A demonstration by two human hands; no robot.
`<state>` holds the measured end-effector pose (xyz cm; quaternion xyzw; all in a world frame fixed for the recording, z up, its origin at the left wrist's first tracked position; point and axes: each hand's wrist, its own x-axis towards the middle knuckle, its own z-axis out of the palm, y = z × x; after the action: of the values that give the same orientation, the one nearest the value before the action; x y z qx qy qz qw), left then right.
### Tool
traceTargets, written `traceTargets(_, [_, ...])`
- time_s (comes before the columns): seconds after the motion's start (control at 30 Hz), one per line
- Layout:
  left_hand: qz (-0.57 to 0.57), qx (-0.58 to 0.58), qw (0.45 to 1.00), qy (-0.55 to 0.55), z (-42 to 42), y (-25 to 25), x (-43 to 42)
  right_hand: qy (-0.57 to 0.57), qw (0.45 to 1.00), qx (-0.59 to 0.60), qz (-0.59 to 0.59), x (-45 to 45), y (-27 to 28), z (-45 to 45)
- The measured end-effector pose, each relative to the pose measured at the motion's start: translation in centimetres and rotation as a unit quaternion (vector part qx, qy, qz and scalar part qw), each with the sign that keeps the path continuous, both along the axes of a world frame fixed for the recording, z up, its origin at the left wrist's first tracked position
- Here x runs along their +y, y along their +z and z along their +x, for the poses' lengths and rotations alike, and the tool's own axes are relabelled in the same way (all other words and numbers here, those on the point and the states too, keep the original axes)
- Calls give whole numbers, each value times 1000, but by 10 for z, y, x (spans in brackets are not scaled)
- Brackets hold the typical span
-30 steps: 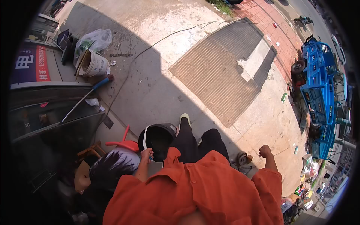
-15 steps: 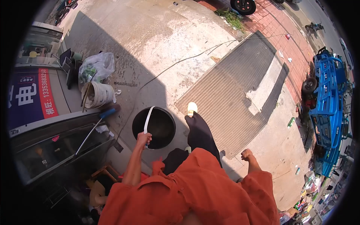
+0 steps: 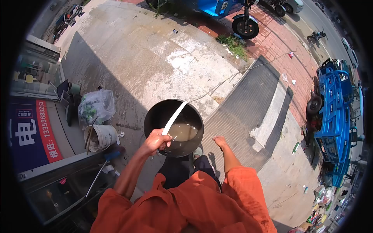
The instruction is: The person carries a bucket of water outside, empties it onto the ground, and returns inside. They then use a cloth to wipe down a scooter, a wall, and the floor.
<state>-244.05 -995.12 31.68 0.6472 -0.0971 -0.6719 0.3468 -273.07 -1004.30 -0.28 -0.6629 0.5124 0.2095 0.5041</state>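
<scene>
My left hand [image 3: 156,141] is wrapped around the white strap handle [image 3: 175,118] of a black bucket [image 3: 149,116]. The bucket hangs in front of my legs, with murky water [image 3: 183,132] at its bottom that catches the light. To the right of the bucket, my right hand [image 3: 220,141] is held out above a ribbed mat, its fingers curled in with nothing seen in them. It does not touch the bucket.
At the left stand a dirty white pail [image 3: 105,138], a clear plastic bag [image 3: 97,105] and a blue-headed brush [image 3: 112,155] by a glass shopfront. The ribbed mat [image 3: 237,112] lies on the concrete. Blue three-wheelers [image 3: 336,112] are parked at the right and far side.
The black bucket has come up and to the right, nearer to me, with my left hand on its handle. My right hand has swung forward and left. The view has shifted, showing more of the road.
</scene>
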Motion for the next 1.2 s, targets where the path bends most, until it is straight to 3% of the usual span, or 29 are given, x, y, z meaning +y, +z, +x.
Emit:
traceTargets(0.07, [-20,1,998,-59,9,24,-44,-298,953,-31,48,-16,38,42])
traceTargets(0.13, [-32,22,994,-102,26,54,-91,-462,866,-50,183,-37,-8,67])
traceTargets(0.17, [-29,38,992,-114,29,63,-109,-601,733,-106,300,-42,-16,74])
traceTargets(0.2, [-34,42,989,-138,34,66,-125,-564,649,-302,412,-45,-67,74])
traceTargets(0.3, [-39,2,979,-200,44,107,-183,-624,579,-321,415,-71,-67,97])
traceTargets(0.37, [-23,0,979,-204,49,123,-218,-649,564,-306,408,-95,-68,100])
traceTargets(0.5, [-38,-94,941,-322,66,128,-291,-663,547,-316,401,-152,-67,118])
traceTargets(0.63, [-33,-117,944,-308,101,87,-348,-656,566,-337,368,-202,-78,115])
traceTargets(0.7, [4,-174,940,-294,120,63,-380,-713,598,-184,317,-210,-96,112])
traceTargets(0.73, [3,-166,941,-294,129,43,-387,-724,592,-137,326,-223,-70,125])
traceTargets(0.9, [-37,-227,912,-338,184,-65,-420,-716,591,-131,349,-249,-149,143])
traceTargets(1.07, [-26,-178,937,-298,271,-192,-440,-724,610,-118,301,-269,-158,190])
traceTargets(1.2, [-41,-180,947,-263,363,-308,-457,-750,613,33,248,-292,-160,265])
